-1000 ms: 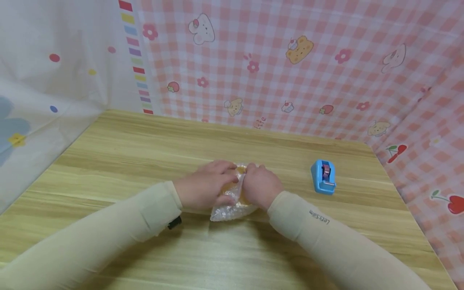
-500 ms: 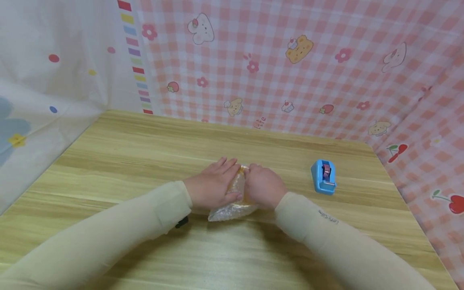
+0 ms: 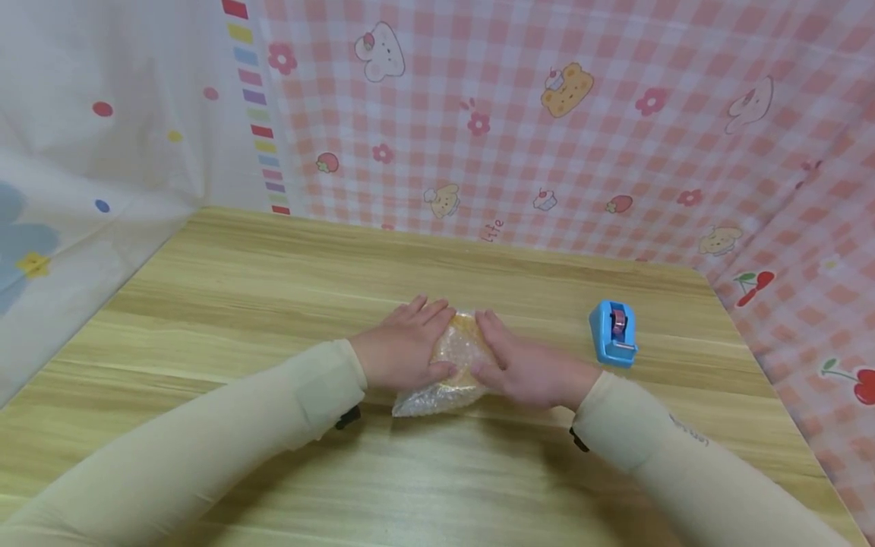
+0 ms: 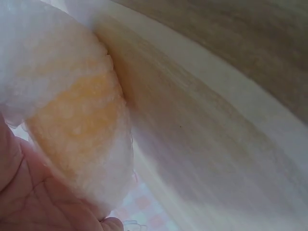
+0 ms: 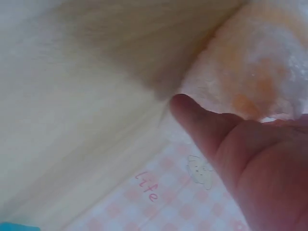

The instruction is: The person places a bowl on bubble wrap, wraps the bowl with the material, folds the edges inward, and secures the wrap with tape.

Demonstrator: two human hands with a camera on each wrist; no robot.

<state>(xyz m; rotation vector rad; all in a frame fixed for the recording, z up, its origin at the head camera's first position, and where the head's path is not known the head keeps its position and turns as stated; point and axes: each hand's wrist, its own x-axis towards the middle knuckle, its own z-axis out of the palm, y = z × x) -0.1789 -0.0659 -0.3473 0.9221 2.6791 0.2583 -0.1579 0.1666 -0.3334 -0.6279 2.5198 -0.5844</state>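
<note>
A bundle of clear bubble wrap [image 3: 461,351] with something yellow-orange inside lies on the table between my hands in the head view. What the wrapped thing is cannot be made out. My left hand [image 3: 405,346] rests with fairly straight fingers along the bundle's left side, its thumb on the near part. On the opposite side, my right hand [image 3: 536,371] presses with extended fingers and thumb. Close up in the left wrist view, the wrap [image 4: 79,115] touches the left palm [image 4: 38,197]. The right wrist view shows the wrap [image 5: 250,72] against the right hand [image 5: 260,154].
A blue tape dispenser [image 3: 613,334] with a pink roll stands to the right of my right hand. The wood-grain table [image 3: 307,273] ends at a pink checked cloth [image 3: 506,152] behind and right, and a white cloth [image 3: 137,152] on the left.
My right hand has let go of the wrap it gripped and spread flatter, shifting to the right. My left hand moved slightly right and flattened onto the bundle.
</note>
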